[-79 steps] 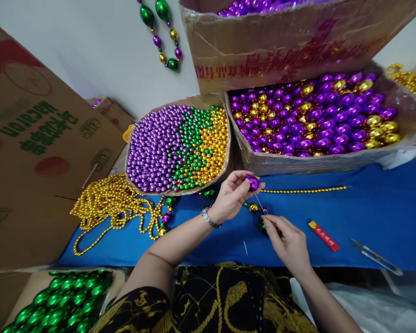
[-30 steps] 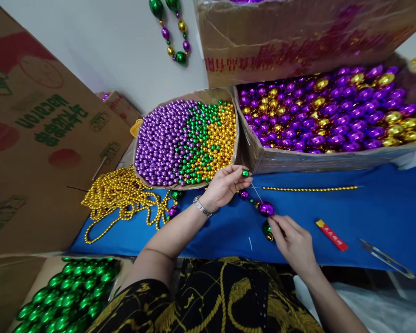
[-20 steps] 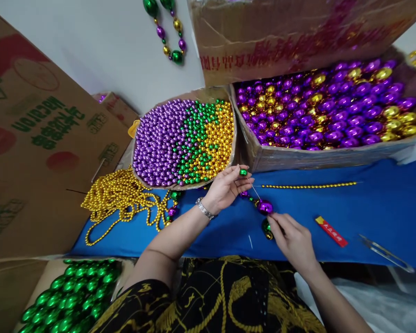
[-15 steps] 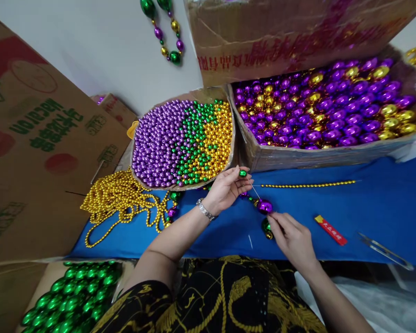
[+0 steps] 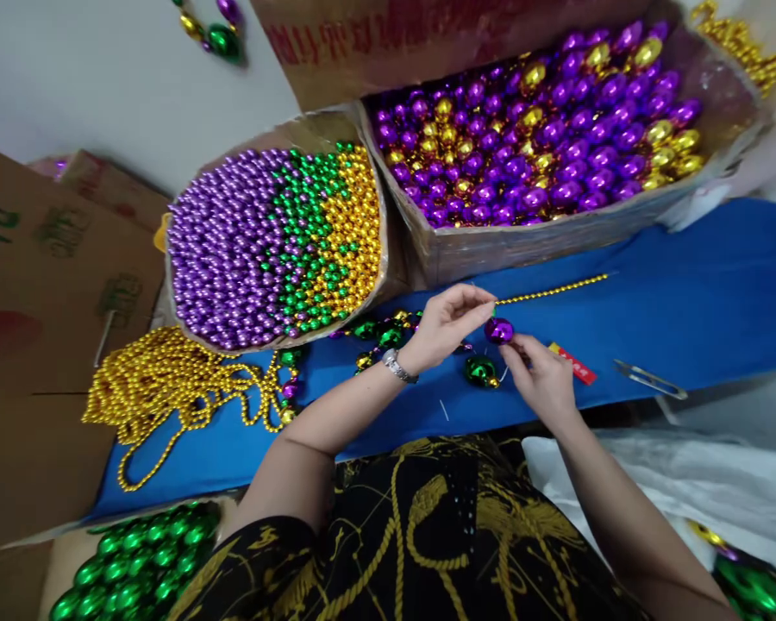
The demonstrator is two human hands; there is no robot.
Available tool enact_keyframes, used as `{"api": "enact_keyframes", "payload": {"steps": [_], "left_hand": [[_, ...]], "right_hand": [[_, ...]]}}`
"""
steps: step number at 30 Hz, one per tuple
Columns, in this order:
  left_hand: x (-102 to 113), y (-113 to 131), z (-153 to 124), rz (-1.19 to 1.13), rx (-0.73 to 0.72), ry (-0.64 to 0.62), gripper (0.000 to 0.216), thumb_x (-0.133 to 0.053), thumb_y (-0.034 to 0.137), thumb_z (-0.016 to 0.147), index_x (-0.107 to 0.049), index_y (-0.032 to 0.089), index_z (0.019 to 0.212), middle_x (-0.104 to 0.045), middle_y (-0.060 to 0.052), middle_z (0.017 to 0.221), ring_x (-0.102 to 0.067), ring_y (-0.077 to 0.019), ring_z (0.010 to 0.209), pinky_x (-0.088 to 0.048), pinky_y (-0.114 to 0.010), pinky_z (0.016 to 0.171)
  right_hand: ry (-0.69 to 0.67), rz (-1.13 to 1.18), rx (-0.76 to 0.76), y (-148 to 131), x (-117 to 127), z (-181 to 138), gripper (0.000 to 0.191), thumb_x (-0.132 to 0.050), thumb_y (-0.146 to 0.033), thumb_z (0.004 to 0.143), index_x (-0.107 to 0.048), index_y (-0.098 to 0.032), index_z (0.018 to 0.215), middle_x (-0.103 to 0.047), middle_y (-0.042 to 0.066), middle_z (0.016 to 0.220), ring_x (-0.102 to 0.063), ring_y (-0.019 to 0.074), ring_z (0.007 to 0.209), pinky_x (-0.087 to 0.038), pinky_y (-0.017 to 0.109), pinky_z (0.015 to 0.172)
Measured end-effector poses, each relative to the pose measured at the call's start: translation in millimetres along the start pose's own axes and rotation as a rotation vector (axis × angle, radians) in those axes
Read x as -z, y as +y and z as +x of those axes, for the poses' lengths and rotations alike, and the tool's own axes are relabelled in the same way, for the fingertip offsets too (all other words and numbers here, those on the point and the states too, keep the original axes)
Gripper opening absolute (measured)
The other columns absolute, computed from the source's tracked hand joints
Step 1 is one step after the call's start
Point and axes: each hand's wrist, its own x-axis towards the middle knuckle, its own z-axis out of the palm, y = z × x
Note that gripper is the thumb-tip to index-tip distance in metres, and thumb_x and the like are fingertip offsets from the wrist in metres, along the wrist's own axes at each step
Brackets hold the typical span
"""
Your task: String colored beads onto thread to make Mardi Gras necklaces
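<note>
My left hand is pinched shut just above a large purple bead; the small green bead in its fingertips is almost hidden. My right hand is closed on the bead strand right below the purple bead, fingertips touching it. A large green bead of the same strand lies on the blue cloth between my hands. More strung beads trail left behind my left wrist.
A round tray of small purple, green and gold beads stands behind. A cardboard box holds large purple and gold beads. Gold strands are piled left. A gold strand, red pack and snips lie right. Green beads fill a box at the bottom left.
My hands have come together: the left hand brought the small green bead down to the purple bead and the right hand rose to it. The view has swung down and right.
</note>
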Motion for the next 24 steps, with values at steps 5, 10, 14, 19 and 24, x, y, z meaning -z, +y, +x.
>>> {"api": "enact_keyframes", "payload": {"steps": [5,10,14,19,24], "left_hand": [[-31,-39,24,-0.020,0.039,-0.177,0.027,-0.071,0.041,0.080,-0.069,0.016,0.089,-0.071,-0.006,0.097,-0.063,-0.0136,0.087,-0.048,-0.028,0.085],[-38,-64,45,0.080,0.043,-0.335,0.035,-0.061,0.048,0.086,-0.062,0.013,0.090,-0.069,-0.007,0.089,-0.063,-0.0144,0.083,-0.048,-0.027,0.077],[-38,-69,50,0.386,-0.029,-0.429,0.029,-0.052,0.042,0.092,-0.060,0.014,0.088,-0.065,-0.004,0.085,-0.060,-0.0132,0.078,-0.045,-0.026,0.073],[-49,-77,51,0.677,-0.090,-0.533,0.028,-0.044,0.037,0.095,-0.059,0.017,0.083,-0.062,0.000,0.077,-0.054,-0.0117,0.069,-0.040,-0.024,0.067],[-58,-91,61,0.732,-0.029,-0.442,0.025,-0.046,0.034,0.094,-0.061,0.017,0.083,-0.064,0.000,0.074,-0.055,-0.0117,0.066,-0.038,-0.023,0.063]], "right_hand": [[0.012,-0.031,-0.188,32,-8,-12,0.029,-0.051,-0.042,0.093,-0.060,-0.021,0.077,-0.066,0.001,0.066,-0.061,0.0147,0.059,-0.043,0.025,0.059],[0.013,0.002,-0.253,44,-6,-20,0.029,-0.051,-0.044,0.092,-0.066,-0.020,0.088,-0.068,0.004,0.079,-0.059,0.0143,0.060,-0.047,0.027,0.061],[0.117,0.144,-0.331,46,15,-12,0.038,-0.051,-0.046,0.092,-0.061,-0.023,0.121,-0.068,0.006,0.102,-0.061,0.0135,0.068,-0.051,0.030,0.068],[0.206,0.329,-0.413,52,22,11,0.034,-0.061,-0.053,0.084,-0.068,-0.020,0.085,-0.067,0.005,0.089,-0.059,0.0144,0.072,-0.049,0.028,0.067],[0.423,0.423,-0.607,92,26,31,0.046,-0.052,-0.066,0.083,-0.055,-0.020,0.073,-0.055,-0.002,0.062,-0.045,0.0092,0.051,-0.040,0.023,0.049]]}}
